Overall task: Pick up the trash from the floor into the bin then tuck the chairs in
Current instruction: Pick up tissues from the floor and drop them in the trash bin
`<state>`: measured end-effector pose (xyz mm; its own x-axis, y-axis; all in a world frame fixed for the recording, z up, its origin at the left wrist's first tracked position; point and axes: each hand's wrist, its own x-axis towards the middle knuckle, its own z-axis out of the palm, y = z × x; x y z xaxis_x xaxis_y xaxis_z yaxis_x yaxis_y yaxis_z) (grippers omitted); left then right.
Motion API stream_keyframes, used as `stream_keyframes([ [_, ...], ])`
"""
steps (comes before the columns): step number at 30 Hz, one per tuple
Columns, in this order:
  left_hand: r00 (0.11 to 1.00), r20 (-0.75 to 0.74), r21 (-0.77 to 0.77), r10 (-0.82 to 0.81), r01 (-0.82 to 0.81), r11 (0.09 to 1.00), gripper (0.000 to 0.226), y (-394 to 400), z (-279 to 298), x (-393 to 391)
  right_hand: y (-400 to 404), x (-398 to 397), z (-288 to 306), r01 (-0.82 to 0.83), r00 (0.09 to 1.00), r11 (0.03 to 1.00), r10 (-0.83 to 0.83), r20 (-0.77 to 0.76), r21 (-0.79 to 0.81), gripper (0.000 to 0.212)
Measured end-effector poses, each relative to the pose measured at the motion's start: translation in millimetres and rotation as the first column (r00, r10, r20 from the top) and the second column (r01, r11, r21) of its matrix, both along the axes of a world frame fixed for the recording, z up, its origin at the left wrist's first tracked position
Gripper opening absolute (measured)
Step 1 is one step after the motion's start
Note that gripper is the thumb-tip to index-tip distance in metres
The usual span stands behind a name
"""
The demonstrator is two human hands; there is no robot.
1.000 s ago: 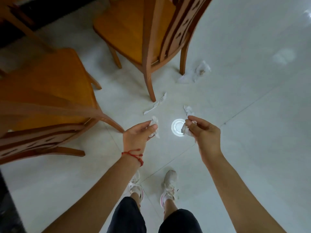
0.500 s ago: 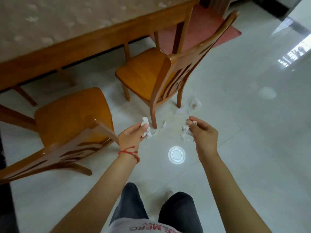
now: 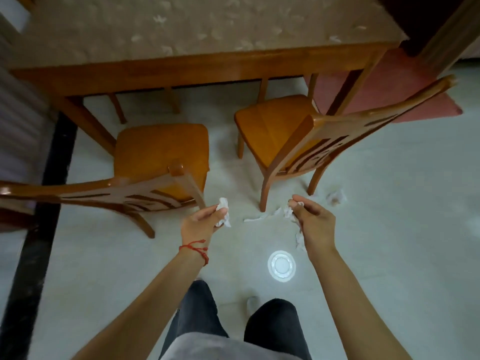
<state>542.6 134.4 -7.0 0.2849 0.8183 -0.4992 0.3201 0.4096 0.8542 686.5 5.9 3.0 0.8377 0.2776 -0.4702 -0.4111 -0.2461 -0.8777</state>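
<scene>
White tissues (image 3: 223, 213), orange-brown chairs (image 3: 161, 149) (leaf-patterned beige tablecloth (image 3: 207, 27)).

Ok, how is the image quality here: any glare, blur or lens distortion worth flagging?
Head view: a bright round light reflection glares off the glossy floor; wide-angle lens bows the table edge and the chair backs; everything is slightly soft, and the tissue scrap on the floor is smeared; both hands stay readable.

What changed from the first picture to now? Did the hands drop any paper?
Nothing was dropped. The view rose and tipped forward, so the table now shows. The left hand keeps its grip on a tissue, the right hand on another tissue. The torn strip and crumpled wad still lie on the floor by the right chair.
</scene>
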Motion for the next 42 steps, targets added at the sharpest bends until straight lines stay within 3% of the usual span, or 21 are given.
stream_keyframes([
  [9, 0.937, 0.007, 0.014, 0.351, -0.351, 0.936, 0.009, -33, -2, -40, 28, 0, 1, -0.344, 0.939, 0.939, 0.344, 0.0, -0.011, 0.019],
  [15, 0.809, 0.055, -0.036, 0.585, -0.584, 0.811, 0.009, -41, 0, -97, 60, -49, 0, -0.571, 0.82, 0.821, 0.571, 0.03, -0.016, 0.023],
  [26, 0.483, 0.12, -0.049, 0.868, -0.87, 0.491, 0.012, -99, 11, -259, 84, -213, 18, -0.861, 0.509, 0.509, 0.861, 0.013, -0.002, 0.021],
  [36, 0.23, 0.112, -0.017, 0.967, -0.972, 0.233, 0.006, -198, 12, -417, 38, -399, 17, -0.98, 0.174, 0.177, 0.984, -0.039, 0.093, 0.021],
  [42, 0.117, 0.094, 0.034, 0.989, -0.993, 0.114, 0.014, -258, 12, -493, -3, -492, 15, -0.996, -0.013, -0.009, 0.999, -0.047, 0.091, 0.019],
])
